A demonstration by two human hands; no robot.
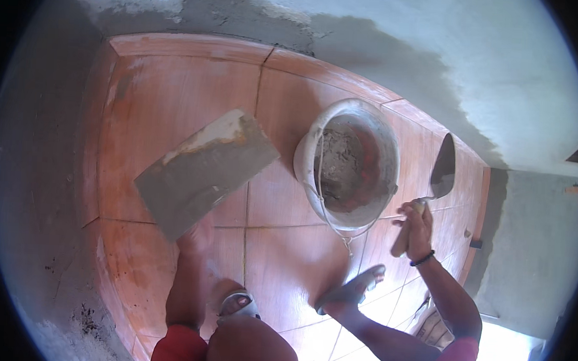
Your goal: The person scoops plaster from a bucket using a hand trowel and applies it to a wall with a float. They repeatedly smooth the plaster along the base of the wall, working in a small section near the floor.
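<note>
My left hand (197,236) is closed at the near edge of a rectangular plastering board (212,171), its fingers mostly hidden under it. The board is grey and smeared, with a paler, brownish strip along its far edge. In my right hand (418,231) is a pointing trowel, gripped by its wooden handle (400,240). The trowel's metal blade (444,168) points away from me, toward the wall. Between the two hands, a little farther off, stands a pale bucket (307,159) with a wire handle hanging over its near side. Grey wet mortar (341,158) lies inside the bucket.
Reddish tiles (285,258) cover the floor, edged by a tile skirting (191,46). Walls with damp grey render (238,17) rise at the far side and left. My sandaled feet (238,302) are near the bucket. Bright light enters at lower right.
</note>
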